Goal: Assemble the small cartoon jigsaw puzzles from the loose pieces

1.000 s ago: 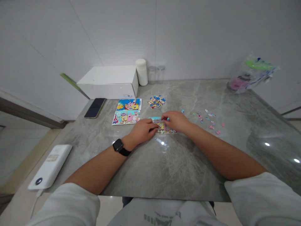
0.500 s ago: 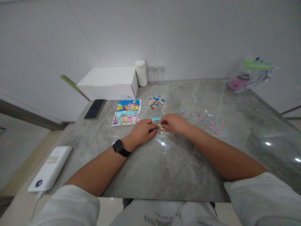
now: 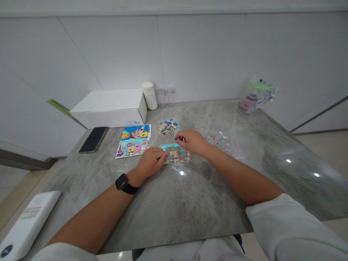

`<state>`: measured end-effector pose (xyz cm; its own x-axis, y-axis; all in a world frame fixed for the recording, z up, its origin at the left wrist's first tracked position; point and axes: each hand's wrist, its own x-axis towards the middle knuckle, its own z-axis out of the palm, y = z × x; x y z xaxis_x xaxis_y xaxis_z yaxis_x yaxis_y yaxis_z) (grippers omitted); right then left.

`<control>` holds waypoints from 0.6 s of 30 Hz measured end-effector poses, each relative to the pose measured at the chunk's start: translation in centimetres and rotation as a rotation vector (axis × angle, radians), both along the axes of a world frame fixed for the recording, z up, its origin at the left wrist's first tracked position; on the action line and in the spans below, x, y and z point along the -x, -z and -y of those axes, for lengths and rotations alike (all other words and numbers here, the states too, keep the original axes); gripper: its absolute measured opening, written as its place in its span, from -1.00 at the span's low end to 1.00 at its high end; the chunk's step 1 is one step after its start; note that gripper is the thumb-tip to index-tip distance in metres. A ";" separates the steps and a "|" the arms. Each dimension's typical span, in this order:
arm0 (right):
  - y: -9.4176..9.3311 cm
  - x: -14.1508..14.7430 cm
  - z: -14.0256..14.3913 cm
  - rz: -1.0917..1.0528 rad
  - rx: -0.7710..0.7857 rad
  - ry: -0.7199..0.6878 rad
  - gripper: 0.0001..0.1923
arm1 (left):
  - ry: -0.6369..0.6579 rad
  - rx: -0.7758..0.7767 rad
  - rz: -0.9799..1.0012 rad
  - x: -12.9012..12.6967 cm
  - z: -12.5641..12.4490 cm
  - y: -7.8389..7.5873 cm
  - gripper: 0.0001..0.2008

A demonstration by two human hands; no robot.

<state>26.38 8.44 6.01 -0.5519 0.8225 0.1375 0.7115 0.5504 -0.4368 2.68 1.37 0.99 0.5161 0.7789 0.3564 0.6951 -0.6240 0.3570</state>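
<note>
A partly assembled jigsaw puzzle [image 3: 174, 155] with cartoon figures lies flat on the table in front of me; grey gaps show inside its border. My left hand [image 3: 151, 160] rests at its left edge, fingers lying on the border and thumb stretched toward the middle. Over the puzzle's upper right side is my right hand [image 3: 192, 141], its thumb and fingertips pinched together; whatever is between them is too small to make out. Loose pink and blue puzzle pieces [image 3: 227, 149] are scattered to the right. Behind the puzzle sits a heap of mixed pieces [image 3: 168, 127].
Two cartoon picture cards [image 3: 133, 146] lie left of the puzzle, with a phone [image 3: 94, 140] beyond. A white box [image 3: 108, 108], white bottle [image 3: 149, 96] and two clear jars [image 3: 170, 97] stand along the wall. A plastic bag [image 3: 257, 96] is back right; a white power bank [image 3: 29, 221] is front left.
My right hand has lifted off the puzzle's middle to its upper right, uncovering more of the picture. My left hand stays at the left edge. The whole view has shifted.
</note>
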 end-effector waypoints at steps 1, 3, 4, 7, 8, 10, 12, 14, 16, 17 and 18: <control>-0.6 -0.5 -0.3 -0.042 -0.013 0.021 -0.84 | 0.003 -0.001 -0.001 0.1 0.1 0.1 -0.43; -1.9 -2.0 -1.2 -0.115 -0.052 0.084 -0.84 | -0.011 -0.023 0.001 0.2 0.3 0.3 -0.44; -2.5 -2.9 -1.7 -0.146 -0.076 0.120 -0.83 | -0.020 -0.037 0.001 0.2 0.3 0.4 -0.44; -3.9 -6.6 -3.4 -0.251 -0.141 0.256 -0.81 | -0.028 -0.049 -0.003 0.3 0.5 0.5 -0.46; -4.4 -8.0 -3.9 -0.275 -0.159 0.303 -0.79 | -0.027 -0.045 -0.008 0.3 0.5 0.5 -0.46; -5.1 -10.9 -4.5 -0.304 -0.181 0.380 -0.74 | -0.034 -0.032 -0.021 0.4 0.4 0.6 -0.47; -5.9 -13.6 -4.9 -0.334 -0.187 0.423 -0.69 | -0.059 -0.026 -0.038 0.4 0.4 0.8 -0.48; -6.6 -16.0 -5.1 -0.360 -0.192 0.471 -0.66 | -0.085 -0.024 -0.056 0.4 0.3 0.9 -0.50; -6.9 -18.1 -5.2 -0.370 -0.214 0.524 -0.64 | -0.097 -0.019 -0.073 0.4 0.3 1.0 -0.51; -6.7 -19.0 -5.3 -0.364 -0.223 0.549 -0.64 | -0.098 -0.014 -0.079 0.4 0.3 1.0 -0.52; -6.4 -19.8 -5.4 -0.348 -0.228 0.572 -0.65 | -0.097 -0.009 -0.083 0.4 0.3 0.9 -0.52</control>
<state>46.16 13.88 12.40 0.0657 0.9001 0.4308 0.7565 0.2366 -0.6097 2.26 1.08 0.05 0.4661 0.8238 0.3226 0.7793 -0.5549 0.2910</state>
